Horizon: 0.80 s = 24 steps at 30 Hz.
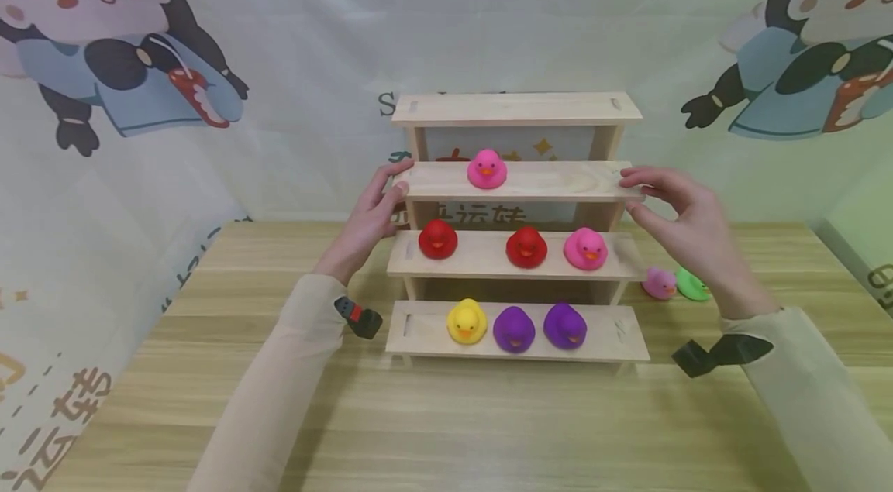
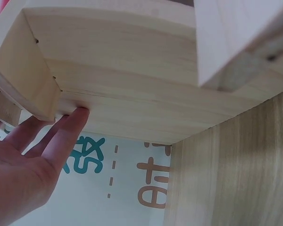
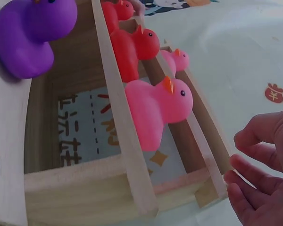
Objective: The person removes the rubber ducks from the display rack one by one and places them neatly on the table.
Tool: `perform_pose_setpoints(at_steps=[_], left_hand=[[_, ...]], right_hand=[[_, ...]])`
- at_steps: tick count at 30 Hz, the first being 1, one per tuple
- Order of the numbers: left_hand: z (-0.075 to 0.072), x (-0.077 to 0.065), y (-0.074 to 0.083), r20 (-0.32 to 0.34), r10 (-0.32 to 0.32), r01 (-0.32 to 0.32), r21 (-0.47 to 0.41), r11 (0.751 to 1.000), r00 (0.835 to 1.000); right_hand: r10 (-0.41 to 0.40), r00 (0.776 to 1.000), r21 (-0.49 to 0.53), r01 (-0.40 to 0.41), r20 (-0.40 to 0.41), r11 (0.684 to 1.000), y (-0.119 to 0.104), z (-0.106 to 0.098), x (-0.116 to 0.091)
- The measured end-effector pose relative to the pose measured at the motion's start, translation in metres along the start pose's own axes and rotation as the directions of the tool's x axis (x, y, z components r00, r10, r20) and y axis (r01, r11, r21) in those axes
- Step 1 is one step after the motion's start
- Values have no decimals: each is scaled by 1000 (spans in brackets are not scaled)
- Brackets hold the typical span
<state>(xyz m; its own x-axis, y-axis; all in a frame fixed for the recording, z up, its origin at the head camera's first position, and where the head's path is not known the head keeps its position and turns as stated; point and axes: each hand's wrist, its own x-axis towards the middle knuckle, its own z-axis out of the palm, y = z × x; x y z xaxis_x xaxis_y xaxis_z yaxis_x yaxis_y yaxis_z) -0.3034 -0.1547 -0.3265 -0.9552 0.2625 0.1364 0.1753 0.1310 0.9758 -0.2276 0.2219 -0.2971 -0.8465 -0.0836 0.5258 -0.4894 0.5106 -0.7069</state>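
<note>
A four-tier wooden shelf rack (image 1: 516, 111) stands on the table. My left hand (image 1: 364, 222) grips the left end of its second tier from the top; in the left wrist view, the fingers (image 2: 68, 132) reach behind a side board. At that tier's other end is my right hand (image 1: 687, 225), thumb and fingers spread, fingertips right at the edge. A pink rubber duck (image 1: 487, 170) sits on this tier. Below it are a red duck (image 1: 438, 239), another red duck (image 1: 526, 247) and a pink duck (image 1: 586, 249). The lowest tier bears a yellow duck (image 1: 467, 322) and two purple ducks (image 1: 514, 329).
On the table (image 1: 446, 430), right of the rack, lie a lilac-pink duck (image 1: 660, 283) and a green duck (image 1: 691, 285), the green one partly hidden by my right wrist. A printed cloth (image 1: 314, 50) hangs close behind the rack.
</note>
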Motion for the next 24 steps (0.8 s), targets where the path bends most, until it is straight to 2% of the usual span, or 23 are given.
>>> perform_pose_setpoints(at_steps=[4,10,18,24], left_hand=[[0,0,-1,-2,0,0,-3,1000,1000],[0,0,-1,-9,-2,2,7,1000,1000],[0,0,-1,-9,0,1,15,1000,1000],[0,1,-2,-6,12,-12,-3,1000,1000]], right_hand=[[-15,1000,27,15,8,1000,-6,6,5],[56,997,37,-58,56,998,-12,17,14],[76,989,89,-88,127,992,-20,30,24],[74,981,62,-86,180,994,-29,38,34]])
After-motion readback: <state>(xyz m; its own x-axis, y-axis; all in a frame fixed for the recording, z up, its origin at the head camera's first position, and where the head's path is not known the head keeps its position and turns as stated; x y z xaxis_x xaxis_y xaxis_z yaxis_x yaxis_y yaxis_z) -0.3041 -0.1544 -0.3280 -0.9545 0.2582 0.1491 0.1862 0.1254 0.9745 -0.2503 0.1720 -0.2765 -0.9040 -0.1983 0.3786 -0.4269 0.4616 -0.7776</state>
